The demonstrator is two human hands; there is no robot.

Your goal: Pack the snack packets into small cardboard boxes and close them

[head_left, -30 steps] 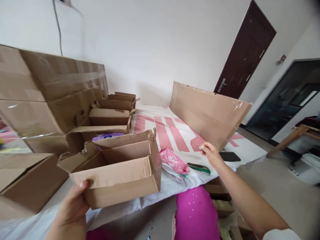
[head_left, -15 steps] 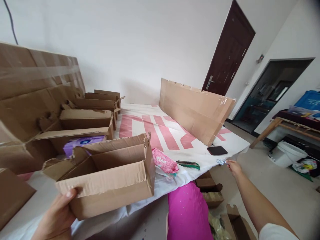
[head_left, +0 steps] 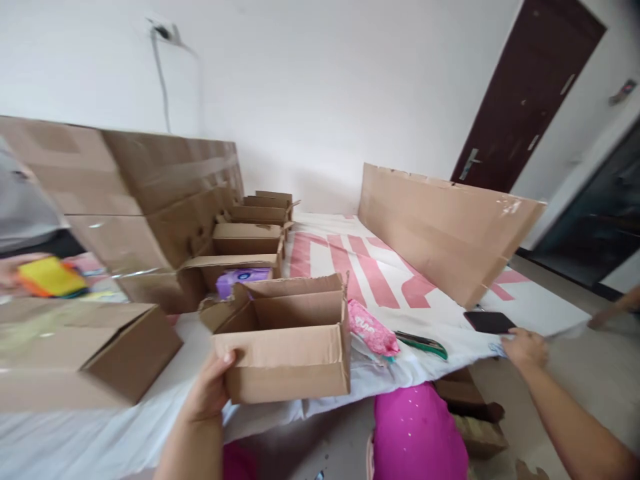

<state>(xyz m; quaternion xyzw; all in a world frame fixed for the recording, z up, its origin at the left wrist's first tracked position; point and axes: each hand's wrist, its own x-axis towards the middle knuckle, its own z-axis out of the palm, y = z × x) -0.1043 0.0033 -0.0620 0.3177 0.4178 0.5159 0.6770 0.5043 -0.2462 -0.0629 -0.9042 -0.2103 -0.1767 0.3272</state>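
Observation:
My left hand [head_left: 213, 383] grips the near left corner of an open-topped cardboard box [head_left: 287, 360], thumb on its front wall. The box is at the front edge of the cloth-covered table. At the table edge on the right, my right hand [head_left: 527, 350] has its fingers closed at a small crumpled blue-and-white piece [head_left: 497, 349], too small to name. A black phone [head_left: 490, 323] lies just behind those fingers. Between the hands lie a pink packet [head_left: 373, 328] and a green-handled utility knife [head_left: 423, 344].
Several open cardboard boxes [head_left: 247, 248] stand in a row behind, beside a large taped carton [head_left: 150, 187]. A purple pack [head_left: 243, 280] sits near them. A cardboard panel [head_left: 445, 233] stands at the right. Another box [head_left: 75, 353] is at the left; more boxes [head_left: 475, 427] are below the table.
My view has turned left, bringing the left-hand box and a yellow item into sight. The held box appears slightly farther from me. My right hand stays by the phone.

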